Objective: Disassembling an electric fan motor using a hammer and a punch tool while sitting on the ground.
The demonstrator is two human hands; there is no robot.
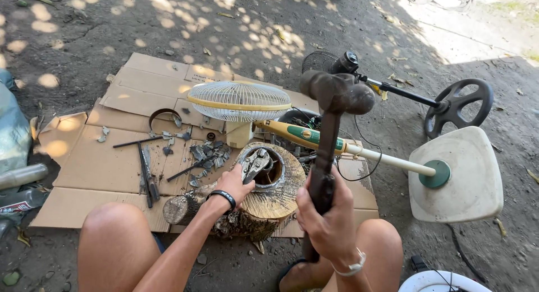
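The right hand [328, 216] is clenched round the handle of a raised hammer [335, 95], whose head hangs above the log. Just left, the left hand [231, 185] grips locking pliers [255, 163] clamped on a metal ring [264, 168] atop the wood stump [269, 199]. Beyond lie a dismantled stand fan [240, 101] and cardboard [112, 163].

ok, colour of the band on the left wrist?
Black band on the left wrist, behind the left hand; head view.
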